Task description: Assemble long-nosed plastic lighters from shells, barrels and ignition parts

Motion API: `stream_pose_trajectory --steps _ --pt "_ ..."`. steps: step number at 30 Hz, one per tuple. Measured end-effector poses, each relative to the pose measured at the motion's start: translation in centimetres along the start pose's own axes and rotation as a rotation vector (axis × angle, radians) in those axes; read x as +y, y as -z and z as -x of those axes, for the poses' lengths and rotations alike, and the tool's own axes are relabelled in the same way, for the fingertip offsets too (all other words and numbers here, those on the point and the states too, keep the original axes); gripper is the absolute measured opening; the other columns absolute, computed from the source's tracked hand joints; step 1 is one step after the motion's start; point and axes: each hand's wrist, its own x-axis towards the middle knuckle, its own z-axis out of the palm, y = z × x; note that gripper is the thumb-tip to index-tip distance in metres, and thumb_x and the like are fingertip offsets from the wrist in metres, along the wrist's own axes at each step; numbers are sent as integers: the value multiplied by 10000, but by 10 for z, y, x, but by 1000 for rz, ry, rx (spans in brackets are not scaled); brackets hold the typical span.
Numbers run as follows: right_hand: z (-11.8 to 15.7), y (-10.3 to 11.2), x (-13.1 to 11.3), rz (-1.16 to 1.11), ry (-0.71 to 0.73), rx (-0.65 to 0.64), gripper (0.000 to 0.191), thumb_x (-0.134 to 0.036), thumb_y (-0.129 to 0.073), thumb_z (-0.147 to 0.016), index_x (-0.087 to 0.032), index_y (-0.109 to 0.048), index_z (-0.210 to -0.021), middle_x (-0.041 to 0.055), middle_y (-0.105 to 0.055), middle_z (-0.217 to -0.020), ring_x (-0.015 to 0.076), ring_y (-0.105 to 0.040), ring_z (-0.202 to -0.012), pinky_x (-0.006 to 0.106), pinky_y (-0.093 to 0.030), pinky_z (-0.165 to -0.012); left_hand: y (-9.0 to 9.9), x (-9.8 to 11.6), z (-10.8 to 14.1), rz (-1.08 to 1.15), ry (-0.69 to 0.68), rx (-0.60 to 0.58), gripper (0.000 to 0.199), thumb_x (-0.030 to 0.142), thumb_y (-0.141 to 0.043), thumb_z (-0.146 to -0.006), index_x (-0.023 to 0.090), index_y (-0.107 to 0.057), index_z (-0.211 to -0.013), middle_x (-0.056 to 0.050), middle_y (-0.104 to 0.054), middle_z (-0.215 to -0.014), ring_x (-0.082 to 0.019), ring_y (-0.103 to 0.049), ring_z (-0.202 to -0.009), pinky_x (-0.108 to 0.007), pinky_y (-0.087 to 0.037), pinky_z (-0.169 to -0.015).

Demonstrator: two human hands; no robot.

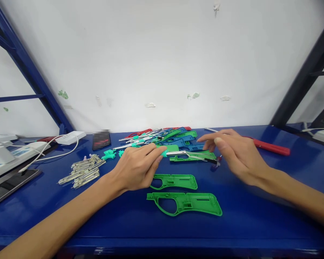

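Note:
My left hand (140,167) is closed around a metal lighter tube (176,153) with a teal collar, held a little above the table. White wires (197,157) run from the tube's right end to a small dark and clear part (215,162). My right hand (239,153) is beside that part, fingers stretched out and thumb apart, with nothing visible in its grasp. Two green lighter shell halves, a nearer one (205,204) and a farther one (182,181), lie with their hollow sides up. Another green half (176,158) lies behind the held tube, partly covered.
Behind my hands is a pile of blue lighter shells (187,138), green and red ones, and metal tubes. Clear fuel tanks (83,171), teal pieces (108,154) and a phone (101,139) lie left. A red lighter shell (272,146) lies right. A white wall (164,64) stands behind.

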Motion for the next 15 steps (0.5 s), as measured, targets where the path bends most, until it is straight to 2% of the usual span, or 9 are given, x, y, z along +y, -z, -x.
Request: stream_pose_trajectory --steps 6,10,13,15 --pt "0 2 -4 -23 74 -117 390 -487 -444 -1264 -297 -743 -1428 21 -884 -960 266 -844 -891 480 -644 -920 12 0 -2 -11 13 -12 283 202 -444 -1231 139 -703 -1324 -30 -765 -866 -177 -692 -642 -301 -453 -505" --pt "-6 8 -11 -16 118 -139 402 -511 -493 -1245 -327 -707 -1532 17 -895 -987 273 -842 -878 521 -648 -970 35 12 8 -18 79 -44 271 208 -462 -1235 146 -699 -1349 -44 -789 -906 -185 -703 -651 -310 -429 -503" --pt "-1 17 -26 24 121 -114 406 -478 -547 -1225 -356 -693 -1584 44 -924 -1140 319 -867 -968 592 -630 -1066 57 31 21 10 197 -63 283 174 -452 -1232 129 -690 -1378 -34 -758 -888 -176 -712 -645 -301 -449 -509" --pt "17 24 -37 53 97 -89 417 -428 -565 -1204 -383 -693 -1598 60 -914 -1305 364 -877 -1091 628 -620 -1139 69 45 30 61 256 -95 288 150 -441 -1227 145 -699 -1356 6 -706 -827 -149 -683 -599 -284 -455 -502"
